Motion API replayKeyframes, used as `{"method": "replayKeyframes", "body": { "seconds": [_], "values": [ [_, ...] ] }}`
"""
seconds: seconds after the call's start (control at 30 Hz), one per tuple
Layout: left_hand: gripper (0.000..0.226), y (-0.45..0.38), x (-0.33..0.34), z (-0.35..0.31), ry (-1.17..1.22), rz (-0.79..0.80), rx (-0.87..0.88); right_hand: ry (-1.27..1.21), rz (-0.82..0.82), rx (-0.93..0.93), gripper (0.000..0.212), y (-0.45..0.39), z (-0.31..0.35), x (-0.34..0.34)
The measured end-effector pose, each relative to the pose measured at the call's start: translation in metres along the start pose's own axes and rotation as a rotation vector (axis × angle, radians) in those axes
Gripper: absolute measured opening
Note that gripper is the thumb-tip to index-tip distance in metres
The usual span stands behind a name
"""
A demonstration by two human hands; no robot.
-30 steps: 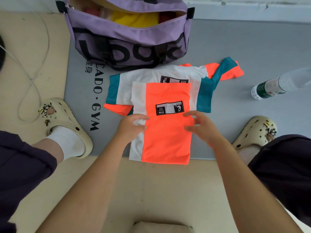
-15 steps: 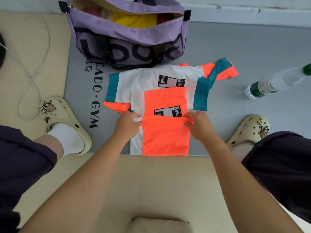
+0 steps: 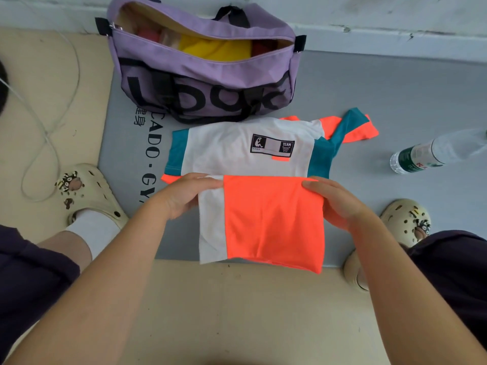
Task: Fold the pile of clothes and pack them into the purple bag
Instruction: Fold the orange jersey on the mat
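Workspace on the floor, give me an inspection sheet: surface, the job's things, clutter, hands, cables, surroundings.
Surface: grey gym mat with printed lettering, laid on a beige floor.
Job's things: orange and white folded garment held at the mat's near edge; white, teal and orange shirt lying flat beyond it; purple bag open, with yellow and red fabric inside.
Clutter: plastic water bottle lying on the mat at right.
Hands: left hand and right hand each grip a side edge of the folded garment.
Cables: thin white cord looped on the floor at left.
Surroundings: white wall base behind the bag; the person's cream clogs on either side.
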State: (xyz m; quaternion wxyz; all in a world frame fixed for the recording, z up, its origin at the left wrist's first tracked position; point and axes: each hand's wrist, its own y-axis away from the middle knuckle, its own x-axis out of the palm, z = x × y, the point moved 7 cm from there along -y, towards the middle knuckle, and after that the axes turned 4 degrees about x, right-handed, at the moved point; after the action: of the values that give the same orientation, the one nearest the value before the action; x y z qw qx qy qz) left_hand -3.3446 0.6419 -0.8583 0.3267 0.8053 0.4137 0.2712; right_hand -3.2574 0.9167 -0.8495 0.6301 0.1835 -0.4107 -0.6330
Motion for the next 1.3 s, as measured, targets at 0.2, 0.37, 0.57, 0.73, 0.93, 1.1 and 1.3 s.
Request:
{"method": "replayKeyframes", "body": {
  "seconds": [0.2, 0.37, 0.57, 0.73, 0.93, 1.1, 1.3],
  "values": [
    [0.031, -0.023, -0.025, 0.027, -0.116, -0.448, 0.042, 0.269, -0.564, -0.012, 0.033, -0.031, -0.015, -0.027],
    [0.024, -0.02, -0.011, 0.057, -0.136, -0.504, 0.008, 0.475, -0.689, 0.059, 0.049, -0.033, -0.054, -0.015],
    [0.018, -0.009, 0.004, 0.076, -0.088, -0.466, -0.017, 0.372, -0.672, 0.143, 0.037, -0.021, -0.093, -0.005],
    [0.022, -0.006, 0.009, 0.083, 0.048, -0.467, -0.057, -0.05, -0.539, 0.158, 0.043, -0.016, -0.105, 0.001],
    [0.042, 0.001, 0.036, 0.113, 0.277, -0.34, -0.238, -0.062, -0.463, 0.25, 0.043, -0.015, -0.11, 0.013],
    [0.042, 0.008, 0.046, 0.096, 0.416, -0.305, -0.206, -0.103, -0.476, 0.151, 0.033, -0.012, -0.087, 0.016],
    [0.027, 0.026, 0.023, -0.009, 0.523, -0.318, 0.114, 0.105, -0.58, -0.184, 0.027, 0.004, 0.02, 0.038]
  ]
}}
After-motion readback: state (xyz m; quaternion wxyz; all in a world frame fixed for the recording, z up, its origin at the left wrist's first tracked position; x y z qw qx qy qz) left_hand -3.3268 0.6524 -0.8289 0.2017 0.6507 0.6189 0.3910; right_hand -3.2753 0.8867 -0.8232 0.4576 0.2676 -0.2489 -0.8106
